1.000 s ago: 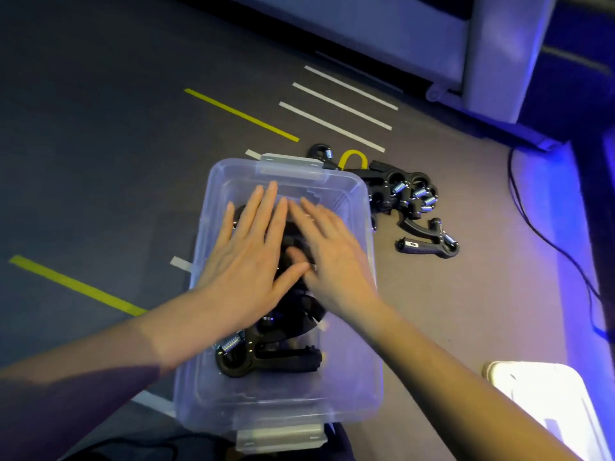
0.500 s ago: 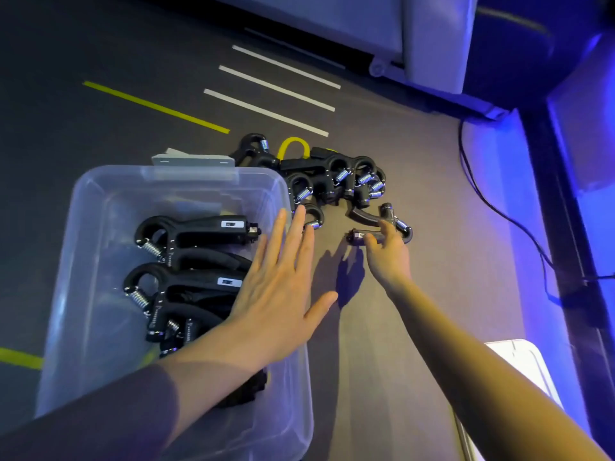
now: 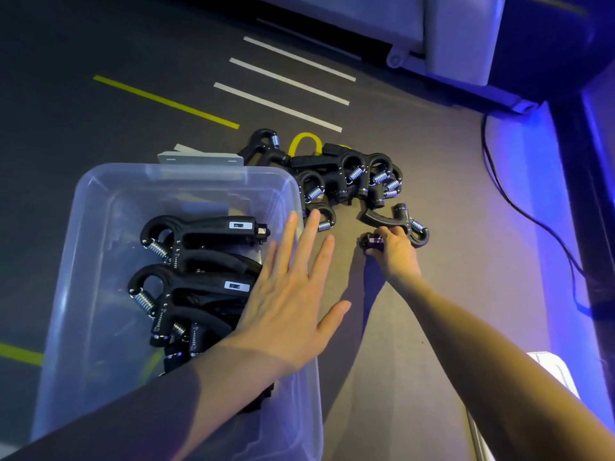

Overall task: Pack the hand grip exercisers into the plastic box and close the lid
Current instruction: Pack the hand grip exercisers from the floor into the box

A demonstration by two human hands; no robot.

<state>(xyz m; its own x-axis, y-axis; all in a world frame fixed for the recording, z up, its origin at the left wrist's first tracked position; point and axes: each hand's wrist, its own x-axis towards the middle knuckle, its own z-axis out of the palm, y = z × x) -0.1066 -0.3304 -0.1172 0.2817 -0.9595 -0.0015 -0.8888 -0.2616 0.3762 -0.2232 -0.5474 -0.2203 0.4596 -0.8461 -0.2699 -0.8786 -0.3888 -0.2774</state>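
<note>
In the head view, a clear plastic box (image 3: 100,261) is seen at the near left on the dark floor (image 3: 449,227), lid off, with several black exercisers (image 3: 203,234) stacked inside (springs toward the left). The left hand (image 3: 293,294) is held flat with straight, spread fingers over the box's right rim. Just right of it, the right hand (image 3: 394,254) is curled around one handle of a single exerciser (image 3: 404,221) lying on the floor. A pile of loose exercisers (image 3: 352,174) is gathered just beyond the box's far right corner, touching one another. A black cable (image 3: 519,207) is seen at the right.
</note>
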